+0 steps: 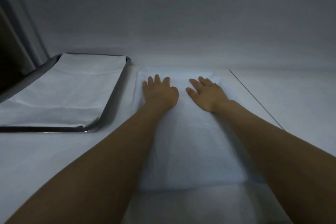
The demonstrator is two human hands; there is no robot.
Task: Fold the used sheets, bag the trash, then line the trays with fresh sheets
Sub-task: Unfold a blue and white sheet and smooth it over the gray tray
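So both your hands are flat on the sheet (192,151) right in front of you. Your left hand (160,94) has its fingers straight and a bit spread, palm down near the sheet's far left corner. Your right hand (207,94) is just beside it, also palm down, fingers straight, angled a little to the left. Neither one is gripping anything. They're just pressing on the sheet, close together but not touching each other. The sheet is white and lies lengthwise away from you on the table (45,160). It looks slightly raised, with rounded far corners; can't tell what's under it. To the left, apart from it, sits a metal tray (116,94) with a creased white liner (63,96) inside. A thin dark line (254,98) runs along the table to the right of your right arm. It's pretty dim, with a plain wall (181,14) behind.
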